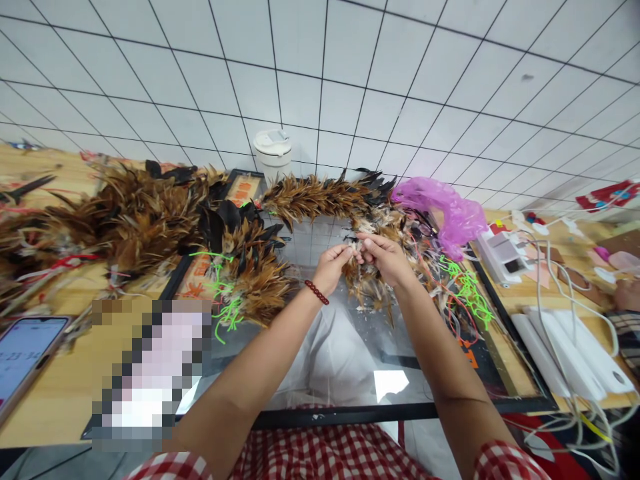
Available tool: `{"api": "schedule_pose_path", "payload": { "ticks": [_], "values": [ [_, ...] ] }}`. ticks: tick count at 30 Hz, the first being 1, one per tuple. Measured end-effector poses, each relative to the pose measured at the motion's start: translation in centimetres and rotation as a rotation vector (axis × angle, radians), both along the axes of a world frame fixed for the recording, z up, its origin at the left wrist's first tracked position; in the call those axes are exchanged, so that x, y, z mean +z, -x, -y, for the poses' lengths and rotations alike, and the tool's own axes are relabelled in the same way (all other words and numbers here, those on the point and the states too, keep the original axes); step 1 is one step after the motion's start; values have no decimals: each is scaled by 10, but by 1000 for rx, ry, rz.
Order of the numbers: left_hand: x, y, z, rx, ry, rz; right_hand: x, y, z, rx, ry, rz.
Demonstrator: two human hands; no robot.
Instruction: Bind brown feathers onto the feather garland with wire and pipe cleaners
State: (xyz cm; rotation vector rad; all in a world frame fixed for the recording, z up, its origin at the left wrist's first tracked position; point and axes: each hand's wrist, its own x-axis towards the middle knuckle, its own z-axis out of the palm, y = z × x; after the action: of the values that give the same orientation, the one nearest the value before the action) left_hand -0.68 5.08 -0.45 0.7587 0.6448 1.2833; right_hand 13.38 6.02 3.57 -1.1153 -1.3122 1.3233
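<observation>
Both my hands meet above the glass tabletop (345, 353), fingertips almost touching. My left hand (332, 267), with a dark red bead bracelet (317, 292) on its wrist, is closed in a pinch. My right hand (387, 259) pinches too, thumb against fingers. Between the fingertips shows a small pale feather (357, 247), partly hidden by the fingers. Loose brown and whitish feathers (370, 290) lie just under and beside my right hand. Behind the hands stretches a long brown feather bundle (320, 198) with black tips at its right end.
More feather bundles (260, 280) lie left, near bright green ties (227, 310). A purple plastic bag (445, 210) and green strings (467, 290) are at right, beside white devices (505, 257) and cables. A white lidded bin (273, 153) stands at the back, a phone (30, 360) far left.
</observation>
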Motion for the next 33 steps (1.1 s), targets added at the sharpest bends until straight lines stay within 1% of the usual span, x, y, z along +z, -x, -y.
{"api": "schedule_pose_path", "payload": {
  "ticks": [3,5,8,11,13,16,18,20,22,25,33],
  "values": [
    [3,1,1,-4,31,30,-3,-2,-1,-53,-199,182],
    [5,1,1,-1,40,52,-5,-3,-1,-40,-305,302],
    [5,1,1,8,32,69,-6,-3,-2,7,-339,335],
    [3,1,0,11,29,69,-7,-4,-3,-21,-251,275],
    [2,1,0,5,30,65,-6,-6,-4,-10,-124,188],
    [2,1,0,-3,16,59,-2,-8,-2,134,92,25],
    [2,1,0,-11,2,57,1,-8,-1,206,175,-75],
    [2,1,0,-22,-7,58,4,-7,1,215,187,-145],
    [2,1,1,-30,-11,55,5,-7,2,196,164,-177],
    [3,1,1,-31,-8,54,4,-6,1,160,142,-184],
    [4,1,2,-59,-19,46,3,-5,-1,119,175,-147]
  ]
}}
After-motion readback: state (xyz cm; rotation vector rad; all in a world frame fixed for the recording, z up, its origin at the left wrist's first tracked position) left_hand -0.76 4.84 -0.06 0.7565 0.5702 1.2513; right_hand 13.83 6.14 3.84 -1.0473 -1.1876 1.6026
